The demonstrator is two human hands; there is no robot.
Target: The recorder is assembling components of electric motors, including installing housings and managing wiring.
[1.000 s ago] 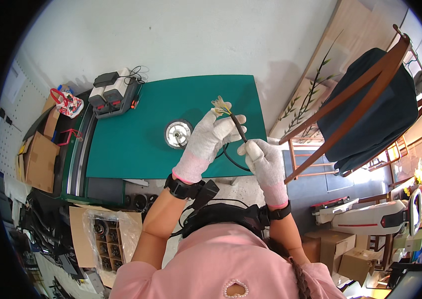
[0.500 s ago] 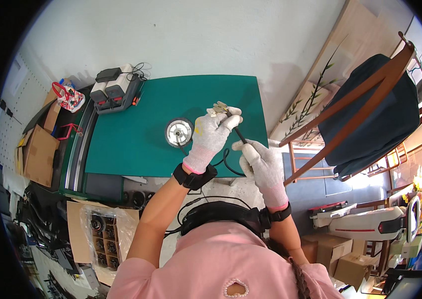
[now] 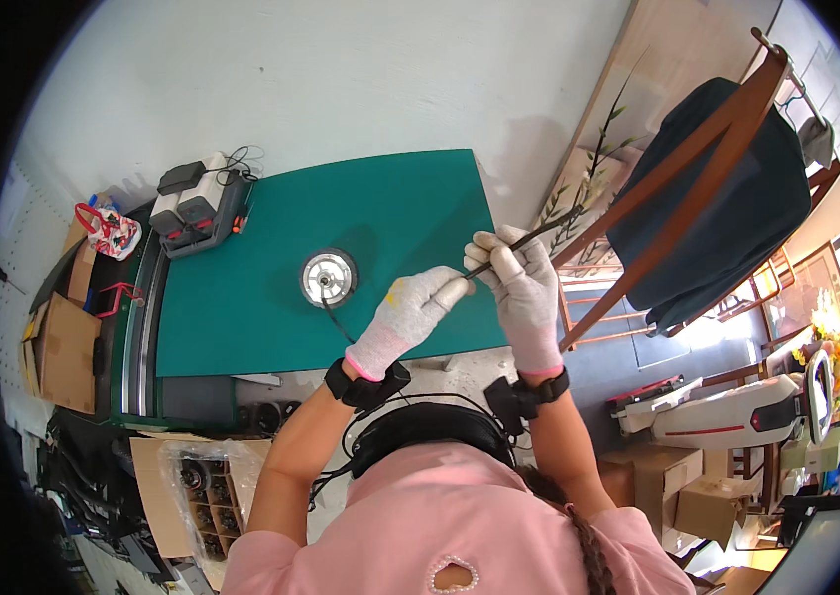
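A round silver hub motor (image 3: 329, 277) with a black rim lies on the green mat. Its black cable (image 3: 335, 319) runs down toward my left wrist and passes out of sight behind the glove. My left hand (image 3: 408, 315), in a pale grey work glove, pinches a dark cable (image 3: 480, 270) between thumb and fingers. My right hand (image 3: 519, 283), gloved alike, is closed on the same cable a little farther right. Beyond its fingers the cable's dark end (image 3: 561, 222) sticks out toward the upper right.
A grey and white device (image 3: 200, 206) with black wires stands at the mat's far left corner. Below left sits an open carton (image 3: 157, 486) of dark round parts in compartments. A brown rack (image 3: 703, 188) with dark cloth rises at the right, with cardboard boxes (image 3: 666, 481) below.
My right hand has moved up along the cable, past my left. My left hand has come lower, away from the light-coloured connectors at its fingers. The view has shifted slightly right.
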